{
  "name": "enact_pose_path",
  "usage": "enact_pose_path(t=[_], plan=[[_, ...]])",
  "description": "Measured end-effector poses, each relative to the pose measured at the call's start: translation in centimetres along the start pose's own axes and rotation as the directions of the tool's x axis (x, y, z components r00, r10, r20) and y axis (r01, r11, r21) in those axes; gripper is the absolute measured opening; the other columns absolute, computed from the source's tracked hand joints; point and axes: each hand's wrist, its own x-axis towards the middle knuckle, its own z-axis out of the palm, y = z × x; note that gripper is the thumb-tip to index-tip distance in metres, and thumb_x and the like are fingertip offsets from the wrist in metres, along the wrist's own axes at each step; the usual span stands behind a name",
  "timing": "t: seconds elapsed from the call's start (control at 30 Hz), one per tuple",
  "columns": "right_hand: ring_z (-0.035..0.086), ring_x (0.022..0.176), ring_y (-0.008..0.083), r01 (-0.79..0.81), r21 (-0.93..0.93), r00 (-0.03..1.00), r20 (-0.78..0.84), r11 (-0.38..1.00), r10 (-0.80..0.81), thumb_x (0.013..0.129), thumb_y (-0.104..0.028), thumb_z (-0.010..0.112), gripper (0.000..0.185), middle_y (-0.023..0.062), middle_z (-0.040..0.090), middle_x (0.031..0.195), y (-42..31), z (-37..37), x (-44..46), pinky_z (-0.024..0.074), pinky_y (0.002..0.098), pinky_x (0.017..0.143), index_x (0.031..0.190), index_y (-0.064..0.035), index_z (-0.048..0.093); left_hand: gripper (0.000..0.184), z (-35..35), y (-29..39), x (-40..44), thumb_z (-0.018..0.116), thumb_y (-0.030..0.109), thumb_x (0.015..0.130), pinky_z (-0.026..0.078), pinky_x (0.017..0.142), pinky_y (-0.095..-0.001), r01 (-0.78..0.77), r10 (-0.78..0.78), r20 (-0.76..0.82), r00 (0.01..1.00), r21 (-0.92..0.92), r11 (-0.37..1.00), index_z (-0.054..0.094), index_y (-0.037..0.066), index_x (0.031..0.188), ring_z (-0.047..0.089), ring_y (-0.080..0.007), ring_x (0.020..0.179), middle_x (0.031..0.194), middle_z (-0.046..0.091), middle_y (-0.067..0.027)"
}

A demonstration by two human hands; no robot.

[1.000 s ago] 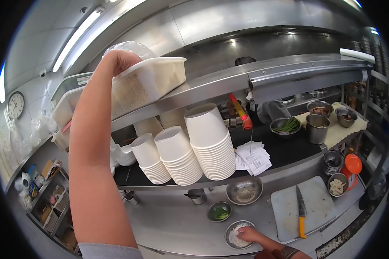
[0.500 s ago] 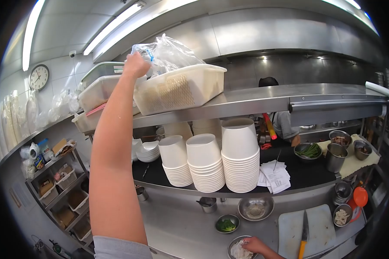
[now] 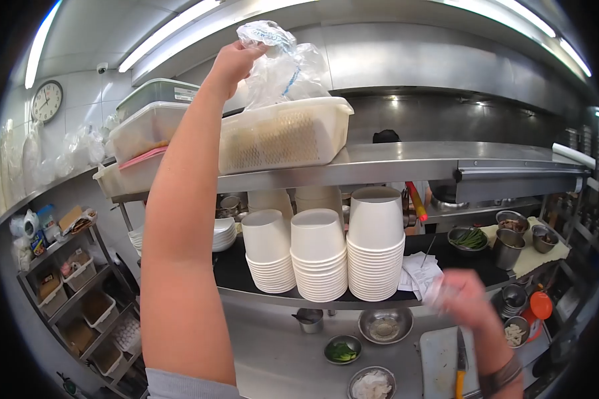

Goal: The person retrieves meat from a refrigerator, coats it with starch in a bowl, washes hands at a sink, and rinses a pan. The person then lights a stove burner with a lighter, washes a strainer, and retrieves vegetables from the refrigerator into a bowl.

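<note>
Steel shelf (image 3: 393,154), blue-printed clear bag (image 3: 283,76)

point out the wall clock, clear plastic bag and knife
Wall clock (image 3: 47,102): head view, middle of its face.
Clear plastic bag (image 3: 287,74): head view, crumpled body above the tub.
Knife (image 3: 460,383): head view, yellow handle.

Bag (image 3: 289,74) print, clock (image 3: 47,102) nos., slips (image 3: 416,271): all illegible.

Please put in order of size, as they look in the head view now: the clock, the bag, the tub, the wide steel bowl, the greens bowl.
1. Tub
2. Bag
3. Wide steel bowl
Clock and greens bowl come last; they look too alike to rank.
</note>
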Motion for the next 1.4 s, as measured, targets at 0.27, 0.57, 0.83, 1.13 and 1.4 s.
enact_pose_path(t=[0.27, 0.57, 0.83, 1.13, 1.4], plan=[[0.062, 0.087, 0.0146, 0.568, 0.034, 0.823, -0.002, 0.822, -0.568, 0.097, -0.025, 0.058, 0.029, 0.0053, 0.065, 0.101, -26.0, 4.2, 24.3, 0.0489, 0.0274, 0.07, 0.115, -0.002, 0.061, 0.022, -5.0, 1.0, -0.3, 0.063, 0.016, 0.088, 0.055, 0.07, -0.0343, -0.121, 0.04, -0.296, 0.954, -0.26, 0.958, 0.065, -0.003, 0.099, 0.066, -0.0228, 0.073, 0.089, 0.07, -0.0141], [0.059, 0.069, 0.0173, 0.38, -0.044, 0.907, 0.211, 0.924, -0.363, 0.098, -0.016, 0.051, 0.017, 0.0048, 0.061, 0.079, -33.7, 15.7, 39.1, 0.0521, 0.0307, 0.063, 0.089, -0.0049, 0.06, 0.106, -6.8, 6.3, -7.0, 0.059, 0.076, 0.082, 0.036, 0.11, -0.0433, -0.137, 0.162, -0.22, 0.962, 0.125, 0.983, 0.038, -0.009, 0.142, 0.044, -0.0347, 0.131, 0.143, 0.044, -0.0279], [0.059, 0.068, 0.0168, 0.372, -0.102, 0.918, 0.186, 0.923, -0.35, 0.098, -0.016, 0.051, 0.017, 0.0046, 0.061, 0.079, -31.9, 16.8, 42.3, 0.0518, 0.0303, 0.061, 0.089, -0.0048, 0.061, 0.105, -6.6, 8.4, -10.2, 0.07, 0.065, 0.081, 0.034, 0.113, -0.0437, -0.388, 0.401, -0.018, 0.916, 0.21, 0.897, 0.033, -0.011, 0.143, 0.042, -0.0395, 0.133, 0.14, 0.043, -0.0327], [0.058, 0.067, 0.0162, 0.369, -0.129, 0.926, 0.132, 0.92, -0.353, 0.098, -0.015, 0.051, 0.017, 0.0044, 0.061, 0.078, -30.2, 15.1, 43.8, 0.0514, 0.0299, 0.06, 0.089, -0.0047, 0.061, 0.086, -7.1, 5.6, -13.2, 0.072, 0.037, 0.084, 0.037, 0.112, -0.0402, -0.29, 0.322, 0.035, 0.946, 0.539, 0.791, 0.036, -0.018, 0.138, 0.044, -0.0442, 0.133, 0.14, 0.043, -0.0372], [0.058, 0.065, 0.0157, 0.364, -0.162, 0.931, 0.1, 0.917, -0.351, 0.098, -0.014, 0.051, 0.017, 0.0042, 0.061, 0.078, -27.5, 14.1, 45.2, 0.051, 0.0294, 0.059, 0.089, -0.0046, 0.061, 0.053, -10.2, 2.3, -25.9, 0.069, 0.022, 0.086, 0.046, 0.096, -0.0378, -0.296, 0.238, 0.18, 0.954, 0.465, 0.834, 0.051, -0.007, 0.127, 0.056, -0.0342, 0.11, 0.122, 0.056, -0.0247]])
